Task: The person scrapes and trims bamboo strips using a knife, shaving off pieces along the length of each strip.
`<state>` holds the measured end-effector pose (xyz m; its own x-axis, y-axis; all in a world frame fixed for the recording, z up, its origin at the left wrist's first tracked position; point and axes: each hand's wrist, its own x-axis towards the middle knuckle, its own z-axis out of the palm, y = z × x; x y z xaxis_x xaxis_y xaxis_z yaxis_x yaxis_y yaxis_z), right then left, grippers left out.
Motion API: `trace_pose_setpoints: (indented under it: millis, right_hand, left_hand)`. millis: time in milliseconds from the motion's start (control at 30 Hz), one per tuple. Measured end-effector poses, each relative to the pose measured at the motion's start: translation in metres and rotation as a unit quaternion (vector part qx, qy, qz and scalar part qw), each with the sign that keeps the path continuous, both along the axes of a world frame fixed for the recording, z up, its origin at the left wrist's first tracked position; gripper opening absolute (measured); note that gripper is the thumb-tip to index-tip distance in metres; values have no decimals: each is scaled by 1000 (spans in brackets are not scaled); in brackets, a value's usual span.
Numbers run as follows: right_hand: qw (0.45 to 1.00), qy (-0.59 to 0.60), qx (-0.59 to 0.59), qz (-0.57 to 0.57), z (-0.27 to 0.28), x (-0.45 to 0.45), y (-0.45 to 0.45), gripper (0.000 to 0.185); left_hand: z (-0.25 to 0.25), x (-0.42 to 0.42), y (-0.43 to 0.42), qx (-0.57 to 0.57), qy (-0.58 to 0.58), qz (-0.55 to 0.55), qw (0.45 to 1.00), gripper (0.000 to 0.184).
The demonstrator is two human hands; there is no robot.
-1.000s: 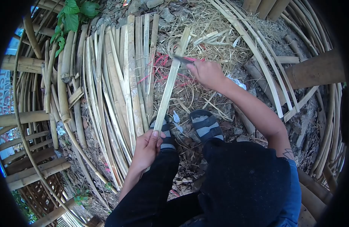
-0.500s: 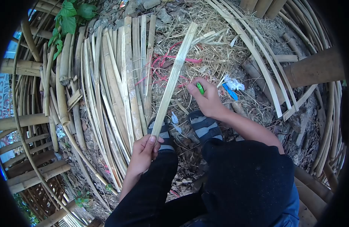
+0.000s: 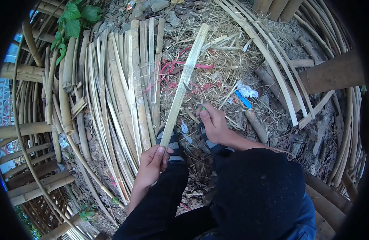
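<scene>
My left hand (image 3: 153,161) grips the lower end of a long, pale bamboo strip (image 3: 180,90), thumb on top, beside my left knee. The strip slants up and away, its far end over a heap of shavings. My right hand (image 3: 212,122) is closed round the handle of a knife (image 3: 190,91), with a bit of green showing at the fingers. The blade points up and left, its tip at or close to the strip's right edge; whether it touches I cannot tell.
Split bamboo strips (image 3: 132,80) lie side by side on the left. Shavings (image 3: 228,60) and pink string (image 3: 168,70) cover the ground ahead. White crumpled paper (image 3: 247,90) and a blue item (image 3: 242,99) lie right. Curved strips (image 3: 272,64) and thick bamboo (image 3: 332,74) stand beyond.
My right hand has drawn back from the strip's upper part down toward my knees, with the knife turning in view again. My left hand has kept its hold; the strip has shifted slightly.
</scene>
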<state>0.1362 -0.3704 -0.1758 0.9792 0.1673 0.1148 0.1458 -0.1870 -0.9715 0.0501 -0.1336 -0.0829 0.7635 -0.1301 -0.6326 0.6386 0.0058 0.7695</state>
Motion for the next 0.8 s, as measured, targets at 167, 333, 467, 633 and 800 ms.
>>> trace_pose_setpoints:
  millis: [167, 333, 467, 633, 800]
  right_hand:
    - [983, -128, -117, 64, 2, 0, 11, 38]
    - [973, -159, -130, 106, -2, -4, 13, 37]
    - [970, -182, -121, 104, -4, -2, 11, 37]
    - [955, -226, -167, 89, 2, 7, 5, 41]
    - [900, -297, -316, -51, -2, 65, -24, 44]
  left_hand:
    - [4, 2, -4, 10, 9, -11, 1000, 35]
    - [3, 3, -6, 5, 6, -23, 1000, 33]
    - [2, 3, -7, 3, 23, -18, 1000, 32]
    - [1, 2, -6, 18, 13, -22, 1000, 31]
    - [2, -1, -4, 33, 4, -13, 999, 31]
